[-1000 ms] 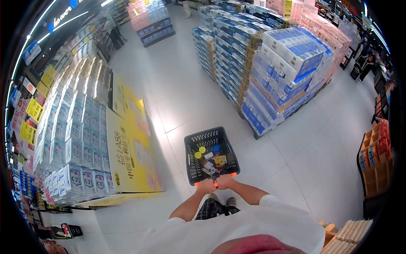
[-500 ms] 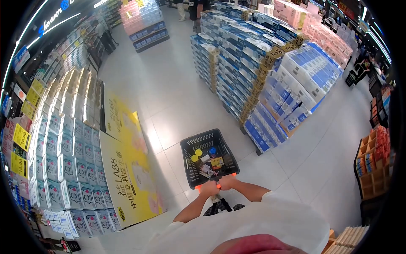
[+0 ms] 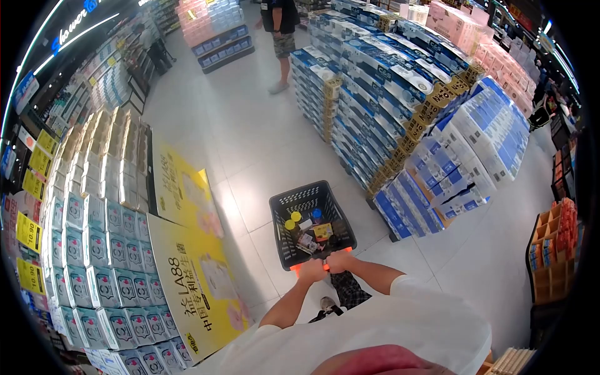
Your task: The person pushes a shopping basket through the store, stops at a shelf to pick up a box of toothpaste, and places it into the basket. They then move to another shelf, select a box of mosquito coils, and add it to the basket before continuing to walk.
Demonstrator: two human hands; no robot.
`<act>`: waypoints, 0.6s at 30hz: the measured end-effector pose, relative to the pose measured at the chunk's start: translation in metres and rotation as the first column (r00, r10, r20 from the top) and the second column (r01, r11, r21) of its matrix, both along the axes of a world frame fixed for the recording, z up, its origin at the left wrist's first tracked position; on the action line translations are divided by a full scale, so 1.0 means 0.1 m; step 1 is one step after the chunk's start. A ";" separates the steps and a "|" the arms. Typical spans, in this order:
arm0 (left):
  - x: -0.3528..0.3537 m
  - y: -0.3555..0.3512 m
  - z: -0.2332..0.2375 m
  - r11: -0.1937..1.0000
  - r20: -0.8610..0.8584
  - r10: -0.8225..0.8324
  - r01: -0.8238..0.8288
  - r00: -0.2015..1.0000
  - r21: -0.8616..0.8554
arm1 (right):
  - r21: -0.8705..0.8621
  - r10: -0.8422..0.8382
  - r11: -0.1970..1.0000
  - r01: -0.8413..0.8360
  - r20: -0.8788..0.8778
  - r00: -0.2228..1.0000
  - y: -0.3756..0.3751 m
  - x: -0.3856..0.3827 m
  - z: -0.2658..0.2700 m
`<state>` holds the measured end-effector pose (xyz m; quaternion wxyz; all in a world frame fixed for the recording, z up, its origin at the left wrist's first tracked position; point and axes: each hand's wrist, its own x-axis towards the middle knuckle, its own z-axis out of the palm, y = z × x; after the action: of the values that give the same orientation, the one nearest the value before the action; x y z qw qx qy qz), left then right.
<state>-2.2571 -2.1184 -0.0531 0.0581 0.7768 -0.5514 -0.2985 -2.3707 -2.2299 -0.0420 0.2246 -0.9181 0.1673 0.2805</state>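
Note:
A black plastic shopping basket (image 3: pixel 294 199) with perforated walls is right in front of my body, low above the floor. Both my left hand (image 3: pixel 309 271) and my right hand (image 3: pixel 339 261) are wrapped side by side round its orange handle (image 3: pixel 297 269) at the near rim. Inside the basket lie several small goods: yellow-lidded items (image 3: pixel 292 219), a blue-capped item (image 3: pixel 317 213), a yellow pack (image 3: pixel 323 232) and some dark or clear packs I cannot make out. What supports the basket underneath is hidden.
Stacked packs (image 3: pixel 100 250) stand at my left behind yellow advertising boards (image 3: pixel 187 275). Blue-and-white cartons and packs (image 3: pixel 387 87) form a tall block at the right. A person in patterned shorts (image 3: pixel 284 44) stands ahead in the aisle. Wooden shelving (image 3: pixel 550 250) is at the far right.
I have moved forward with the basket, so the stacks on both sides look closer. The person ahead shows more fully in the aisle. My hands keep their hold on the handle.

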 end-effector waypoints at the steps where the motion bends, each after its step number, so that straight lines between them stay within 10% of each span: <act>1: 0.08 -0.11 0.01 1.000 -0.003 0.009 -0.009 1.000 -0.003 | 0.006 0.004 1.000 -0.004 0.009 1.000 -0.10 0.09 0.00; 18: 1.53 -1.73 0.09 0.995 0.012 0.044 -0.045 0.999 0.088 | 0.055 0.051 0.997 -0.055 0.078 0.996 -1.76 1.58 -0.09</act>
<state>-2.1040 -2.2918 -0.0443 0.0275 0.7924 -0.5204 -0.3172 -2.2132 -2.4062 -0.0511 0.2494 -0.9255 0.1259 0.2557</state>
